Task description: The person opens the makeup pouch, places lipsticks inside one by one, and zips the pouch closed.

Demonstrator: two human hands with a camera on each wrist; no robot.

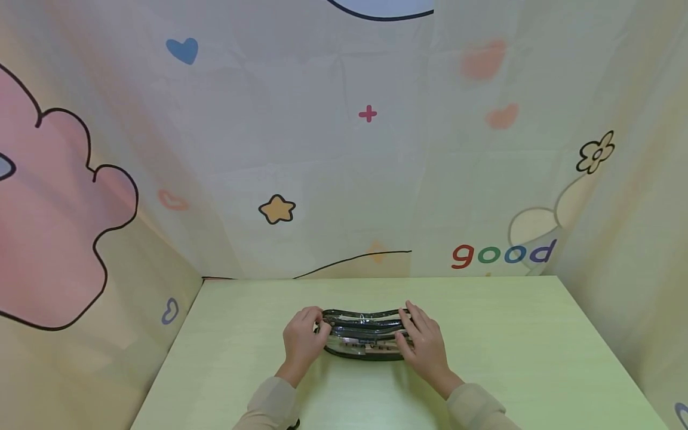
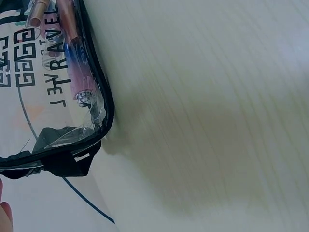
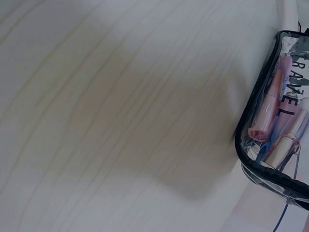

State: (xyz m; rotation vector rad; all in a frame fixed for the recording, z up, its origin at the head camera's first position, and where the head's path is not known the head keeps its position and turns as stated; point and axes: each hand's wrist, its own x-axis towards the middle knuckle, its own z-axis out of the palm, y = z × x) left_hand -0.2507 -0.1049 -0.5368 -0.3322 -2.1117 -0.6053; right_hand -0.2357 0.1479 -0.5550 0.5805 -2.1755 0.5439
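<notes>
A clear travel pouch [image 1: 365, 346] with black edging stands on the table between both hands, "TRAVEL" lettered on its see-through side. Its left end is pinched between thumb and fingers of my left hand [image 1: 303, 340]; what exactly lies under the fingertips is too small to tell. Across the pouch's right end lies my right hand [image 1: 427, 346], its rather straight fingers touching the top. Inside, the left wrist view shows a pink tube [image 2: 77, 67]. Pink and rose-gold tubes [image 3: 268, 116] lie by the pouch's corner in the right wrist view.
The pale wood-grain table [image 1: 510, 340] reaches back to a printed curtain [image 1: 322, 149], which also hangs along both sides. Part of a small dark thing [image 1: 294, 424] shows beside the left sleeve at the bottom edge.
</notes>
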